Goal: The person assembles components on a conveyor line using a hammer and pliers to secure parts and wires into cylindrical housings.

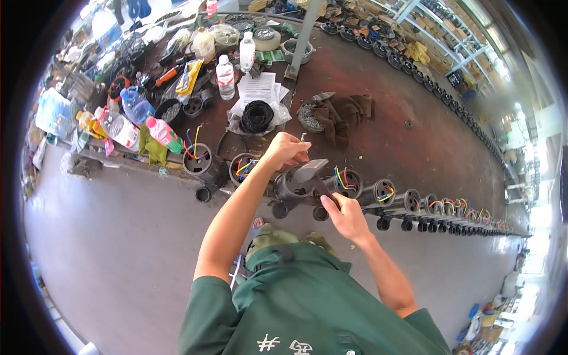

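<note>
My right hand (348, 220) is wrapped round the dark handle of a hammer (310, 170). Its grey metal head hangs over a black cylindrical housing (287, 188) at the table's front edge. Beyond that housing, my left hand (286, 149) is closed in a pinch, and short blue and yellow wires (304, 137) stick out at its fingertips. Part of the housing's top is hidden by the hammer head. On either side stand like housings with coloured wires, one (348, 182) on the right and another (241, 168) on the left.
A row of black housings (408, 201) runs along the front edge to the right. Behind my hands lie a brown cloth (349, 115) and a bag of small metal parts (310, 115). Bottles (225, 78), a black coil (257, 117) and papers (258, 87) crowd the left side.
</note>
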The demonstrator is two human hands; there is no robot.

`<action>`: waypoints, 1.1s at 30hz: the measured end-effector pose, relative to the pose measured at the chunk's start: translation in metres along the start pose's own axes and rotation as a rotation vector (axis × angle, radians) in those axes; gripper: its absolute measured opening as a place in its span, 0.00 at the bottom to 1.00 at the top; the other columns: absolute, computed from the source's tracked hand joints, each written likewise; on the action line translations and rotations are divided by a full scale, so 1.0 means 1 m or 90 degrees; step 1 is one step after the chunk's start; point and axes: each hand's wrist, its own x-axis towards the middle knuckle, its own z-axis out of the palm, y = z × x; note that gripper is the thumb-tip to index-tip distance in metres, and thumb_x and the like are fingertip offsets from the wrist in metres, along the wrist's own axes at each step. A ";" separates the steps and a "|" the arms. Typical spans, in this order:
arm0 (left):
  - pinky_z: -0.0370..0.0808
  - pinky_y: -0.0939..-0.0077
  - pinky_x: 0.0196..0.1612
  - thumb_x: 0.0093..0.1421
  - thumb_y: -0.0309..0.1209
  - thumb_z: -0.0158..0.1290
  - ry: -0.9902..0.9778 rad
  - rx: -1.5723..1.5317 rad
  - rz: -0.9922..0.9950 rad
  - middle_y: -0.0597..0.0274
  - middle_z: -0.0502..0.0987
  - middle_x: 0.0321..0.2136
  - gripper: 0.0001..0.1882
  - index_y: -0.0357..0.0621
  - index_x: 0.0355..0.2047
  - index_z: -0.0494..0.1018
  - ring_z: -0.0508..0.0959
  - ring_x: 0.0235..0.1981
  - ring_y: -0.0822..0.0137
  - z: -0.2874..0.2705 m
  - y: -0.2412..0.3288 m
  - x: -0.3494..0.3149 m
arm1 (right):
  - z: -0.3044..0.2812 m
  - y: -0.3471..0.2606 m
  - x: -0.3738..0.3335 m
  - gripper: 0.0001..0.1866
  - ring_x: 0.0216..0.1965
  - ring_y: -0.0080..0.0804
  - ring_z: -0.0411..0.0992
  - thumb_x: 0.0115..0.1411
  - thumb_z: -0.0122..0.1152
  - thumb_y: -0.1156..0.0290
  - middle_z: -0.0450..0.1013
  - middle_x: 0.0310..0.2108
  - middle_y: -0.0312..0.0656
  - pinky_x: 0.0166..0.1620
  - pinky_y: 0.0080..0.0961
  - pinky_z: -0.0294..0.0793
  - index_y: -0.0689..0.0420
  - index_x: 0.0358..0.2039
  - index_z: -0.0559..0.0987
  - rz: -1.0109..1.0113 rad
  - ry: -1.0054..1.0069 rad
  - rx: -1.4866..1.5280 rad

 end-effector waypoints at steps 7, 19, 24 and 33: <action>0.81 0.77 0.30 0.64 0.40 0.62 0.017 0.065 0.024 0.57 0.84 0.27 0.17 0.35 0.32 0.81 0.85 0.29 0.70 0.007 0.005 0.006 | 0.043 0.044 0.002 0.27 0.23 0.54 0.74 0.70 0.54 0.50 0.73 0.21 0.57 0.30 0.42 0.70 0.65 0.29 0.76 0.014 0.074 -0.033; 0.77 0.82 0.32 0.64 0.42 0.62 -0.009 0.046 0.062 0.58 0.83 0.27 0.19 0.33 0.34 0.80 0.84 0.30 0.71 0.017 0.021 -0.010 | 0.051 0.041 -0.002 0.25 0.28 0.58 0.79 0.67 0.58 0.49 0.77 0.22 0.54 0.34 0.50 0.78 0.62 0.30 0.76 0.042 0.096 -0.164; 0.78 0.80 0.34 0.66 0.42 0.60 -0.038 0.148 -0.001 0.57 0.85 0.33 0.18 0.35 0.36 0.81 0.85 0.32 0.69 0.023 0.028 -0.004 | 0.032 0.028 0.000 0.27 0.33 0.55 0.81 0.67 0.55 0.47 0.81 0.30 0.54 0.37 0.48 0.81 0.64 0.35 0.81 0.084 -0.010 -0.050; 0.81 0.77 0.38 0.69 0.43 0.56 -0.039 0.155 -0.130 0.53 0.85 0.34 0.18 0.40 0.34 0.79 0.85 0.35 0.67 0.014 0.032 0.008 | 0.034 0.025 -0.025 0.22 0.31 0.52 0.82 0.66 0.58 0.52 0.81 0.28 0.52 0.34 0.45 0.80 0.63 0.36 0.77 -0.020 0.053 0.091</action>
